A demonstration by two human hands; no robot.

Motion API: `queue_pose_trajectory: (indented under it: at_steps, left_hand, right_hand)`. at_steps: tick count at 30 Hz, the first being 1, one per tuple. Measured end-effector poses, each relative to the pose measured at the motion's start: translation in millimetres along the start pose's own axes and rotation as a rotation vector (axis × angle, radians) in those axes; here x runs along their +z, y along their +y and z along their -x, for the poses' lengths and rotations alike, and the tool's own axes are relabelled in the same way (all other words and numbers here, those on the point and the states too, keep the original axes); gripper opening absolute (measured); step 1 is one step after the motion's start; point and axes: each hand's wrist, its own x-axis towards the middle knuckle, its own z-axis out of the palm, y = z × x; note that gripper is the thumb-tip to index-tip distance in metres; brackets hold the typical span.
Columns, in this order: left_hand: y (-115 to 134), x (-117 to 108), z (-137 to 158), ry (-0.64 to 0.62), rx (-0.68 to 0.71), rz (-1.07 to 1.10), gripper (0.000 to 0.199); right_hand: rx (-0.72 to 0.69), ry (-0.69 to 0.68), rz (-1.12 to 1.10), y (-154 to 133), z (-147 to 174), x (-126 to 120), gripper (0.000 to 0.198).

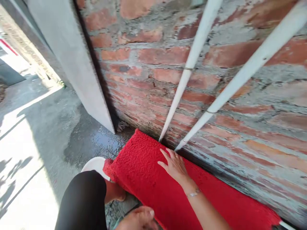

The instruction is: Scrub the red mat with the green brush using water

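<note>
A red shaggy mat [148, 182] lies on the wet concrete floor, with its far edge against the foot of a brick wall [148, 80]. My right hand [174, 164] rests flat on the mat near the wall, fingers spread and palm down; a thin bracelet is on its wrist. My left hand [139, 218] is at the bottom edge of the picture, at the mat's near edge. Its fingers are curled and it is partly cut off, so its grip is unclear. My knee in black cloth [83, 201] is bent just left of the mat.
Two white pipes [189, 70] [242, 80] run slanting down the wall and end right behind the mat. A grey concrete slab [76, 70] leans at the wall's left end. A white round object [94, 164] sits partly hidden behind my knee. Sunlit floor [26, 159] stretches to the left.
</note>
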Motion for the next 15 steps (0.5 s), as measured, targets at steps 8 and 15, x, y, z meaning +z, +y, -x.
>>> queue_pose_trajectory:
  at_steps: [8, 15]
  left_hand:
    - [145.1, -175.1, 192.9, 0.853, 0.913, -0.03, 0.038]
    - [22.6, -353.3, 81.4, 1.263, 0.122, 0.341, 0.068]
  right_hand:
    - [-0.023, 0.03, -0.004, -16.1, 19.1, 84.3, 0.036]
    - [-0.33, 0.053, -0.466, -165.3, -71.4, 86.8, 0.03]
